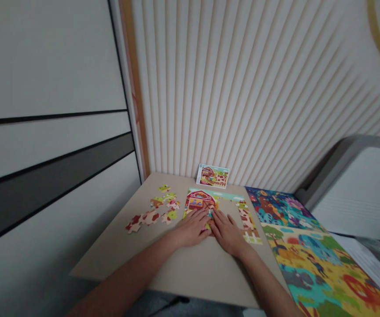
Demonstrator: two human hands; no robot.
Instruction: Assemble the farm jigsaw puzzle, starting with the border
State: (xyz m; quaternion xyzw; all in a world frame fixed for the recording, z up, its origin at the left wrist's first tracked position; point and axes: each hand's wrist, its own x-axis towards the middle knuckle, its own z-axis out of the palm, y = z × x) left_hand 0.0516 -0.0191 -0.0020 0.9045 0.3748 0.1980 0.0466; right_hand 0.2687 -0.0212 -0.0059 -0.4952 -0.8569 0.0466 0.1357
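A partly joined farm jigsaw puzzle lies on the table, with a red barn at its upper left and a strip of cow and fence pieces down its right side. My left hand rests over the lower left of the joined part, fingers stretched out. Close beside it, my right hand lies with its fingers extended on the same pieces. Both hands cover that section, so the pieces under them are mostly hidden. Loose puzzle pieces with cow and green patterns are scattered to the left.
A small picture card of the same farm scene leans at the table's back edge. Two finished-looking picture puzzles, a dark blue one and a yellow animal one, lie at the right. A pleated curtain hangs behind; a white cabinet stands left.
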